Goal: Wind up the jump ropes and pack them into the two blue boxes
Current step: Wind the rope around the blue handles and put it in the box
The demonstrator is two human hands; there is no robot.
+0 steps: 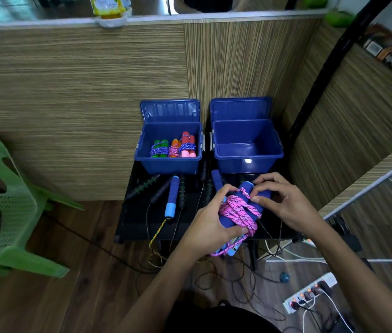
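A: What's nearest the camera?

B: The left hand (210, 227) wraps its fingers around two blue foam handles (233, 212), bundled with pink rope (240, 213). The right hand (280, 199) pinches the rope near the handles' top end (fingertips curled on the last loop).

A: And under them?

B: A black table (137, 219) with loose ropes: a blue-handled rope (172, 197) and black-handled ropes (157, 187), cords trailing to the wood floor.

A: The boxes?

B: At the table's far edge, lids up. The left blue box (169, 150) holds three wound bundles (173, 147); the right blue box (247, 146) shows only its bare floor. A green chair (2, 205) stands far left, a power strip (310, 294) lower right.
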